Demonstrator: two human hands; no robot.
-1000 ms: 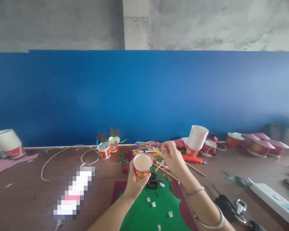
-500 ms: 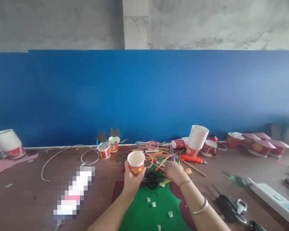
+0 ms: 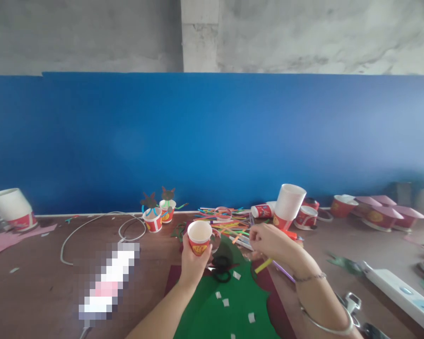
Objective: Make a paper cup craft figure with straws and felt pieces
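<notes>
My left hand [image 3: 193, 266] is wrapped round a red-and-white paper cup [image 3: 199, 234], held upright with its open mouth up. My right hand [image 3: 266, 239] has its fingers curled in at the right end of a pile of thin coloured strips [image 3: 223, 225]; what lies between the fingers is hidden. Just under that hand lie a yellow strip [image 3: 263, 266] and a purple strip [image 3: 283, 271]. Black-handled scissors [image 3: 221, 275] rest on the green sheet [image 3: 212, 315], below and right of the cup. Small white paper scraps [image 3: 226, 302] are scattered on that sheet.
Two cups with dark cat-like cutouts [image 3: 154, 221] stand at the back left. Stacked white cups [image 3: 290, 202] rise behind my right hand, near an orange cutter [image 3: 289, 234]. Pink-topped cups [image 3: 383, 219], a power strip [image 3: 404, 294] and keys [image 3: 353, 301] are at right.
My right hand has moved right, its forearm swinging over the cutter and the keys. Yellow and purple strips now show below it. The left hand and cup have hardly moved.
</notes>
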